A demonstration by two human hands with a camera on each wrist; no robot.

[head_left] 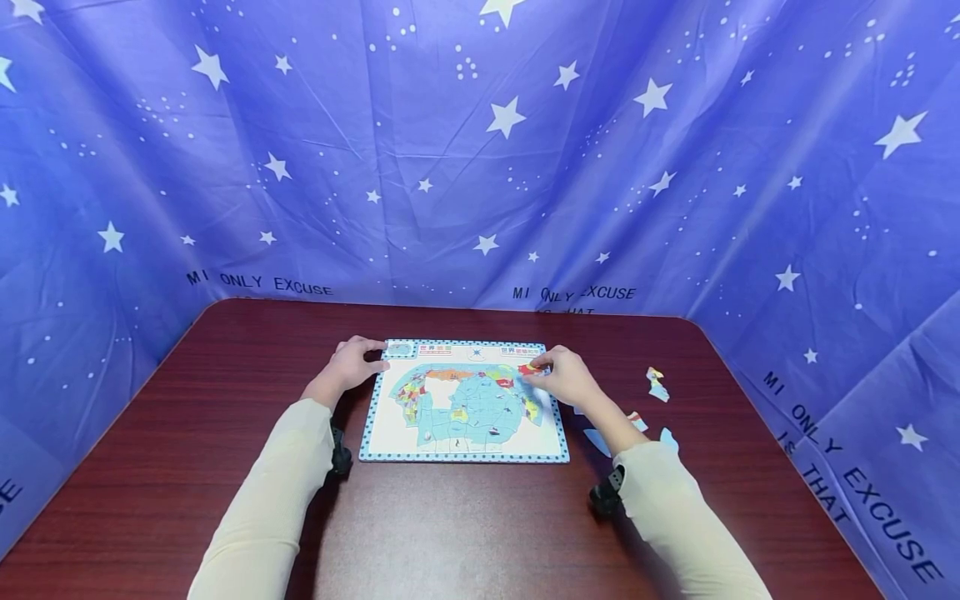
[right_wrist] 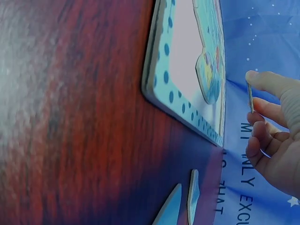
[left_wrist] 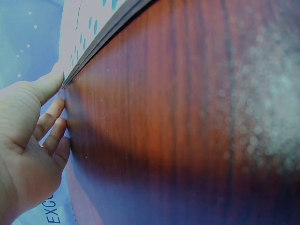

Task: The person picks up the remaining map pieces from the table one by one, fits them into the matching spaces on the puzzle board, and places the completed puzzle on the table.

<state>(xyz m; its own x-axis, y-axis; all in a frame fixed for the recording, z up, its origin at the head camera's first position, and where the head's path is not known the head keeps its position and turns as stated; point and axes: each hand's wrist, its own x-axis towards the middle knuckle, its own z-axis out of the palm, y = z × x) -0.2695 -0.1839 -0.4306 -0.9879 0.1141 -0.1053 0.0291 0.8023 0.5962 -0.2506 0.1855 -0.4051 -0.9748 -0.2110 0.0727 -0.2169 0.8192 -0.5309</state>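
Observation:
A flat world-map jigsaw board (head_left: 465,401) with a blue dotted border lies on the table. Much of its map is filled with puzzle pieces, and a white gap shows left of centre. At the board's upper left edge rests my left hand (head_left: 350,362), thumb against the border and fingers loosely bent beside it in the left wrist view (left_wrist: 35,136). My right hand (head_left: 567,377) pinches a thin puzzle piece (head_left: 529,370), red in the head view, above the board's right side. In the right wrist view the piece (right_wrist: 250,97) appears edge-on between thumb and fingers.
Loose puzzle pieces lie on the dark red wooden table (head_left: 450,533) right of the board. One yellow-and-blue piece (head_left: 657,385) is farther back; a blue piece (head_left: 597,442) lies near the right forearm. A blue star-patterned curtain (head_left: 420,150) surrounds the table's back and sides.

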